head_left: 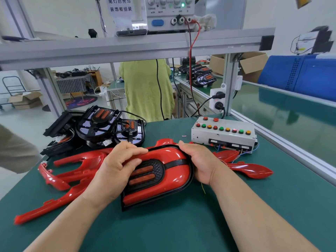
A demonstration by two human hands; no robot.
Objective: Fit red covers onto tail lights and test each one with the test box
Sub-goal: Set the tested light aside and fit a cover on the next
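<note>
Between left hand (116, 166) and right hand (201, 160), red-covered, black-rimmed tail light (160, 171).

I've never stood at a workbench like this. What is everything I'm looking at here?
covered tail light: one, red cover on black housing, centre of the mat
loose red covers: several, red, on the mat left and right of it
bare tail lights: a pile, black, back left
test box: one, pale grey with red, green and yellow buttons, back right
power supply: one, pale grey, shelf above
mat: one, green, covering the bench
person in a green top: one, behind the bench
left hand: one, grips the covered light's upper left edge
right hand: one, grips its right end
</note>
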